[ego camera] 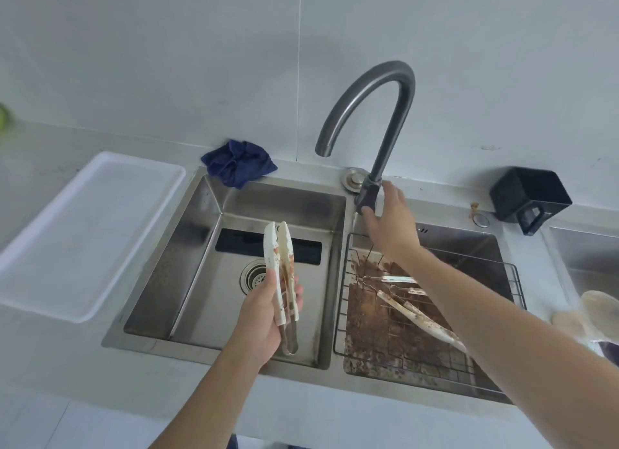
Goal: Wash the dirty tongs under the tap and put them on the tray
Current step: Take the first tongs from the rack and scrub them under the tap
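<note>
1. We see the dirty tongs (280, 267), white with brown smears, held over the left sink basin (201, 247), tips pointing up and away from us; their arms lie close together.
2. The left hand (268, 311) grips the tongs near their lower, hinged end, fingers curled round the handles; the metal loop at the end sticks out below the palm.
3. The right hand (390, 221) reaches to the base of the tap (371, 113), fingers fairly straight and spread, touching or just beside the lever (366, 195); we cannot tell whether it presses; no water shows at the spout.
4. More soiled tongs (425, 311) lie on a wire rack (345, 281) across the right basin (469, 241), whose bottom is coated in brown grime.
5. The white tray (83, 234) sits on the counter (50, 365) just left of the sink.
6. We can read no brand, label or writing anywhere.
7. A crumpled blue cloth (237, 162) rests on the back rim of the left basin; a black container (529, 197) stands on the counter to the right; the counter is pale grey, and the wall (167, 46) behind is plain pale panelling with a vertical seam.
</note>
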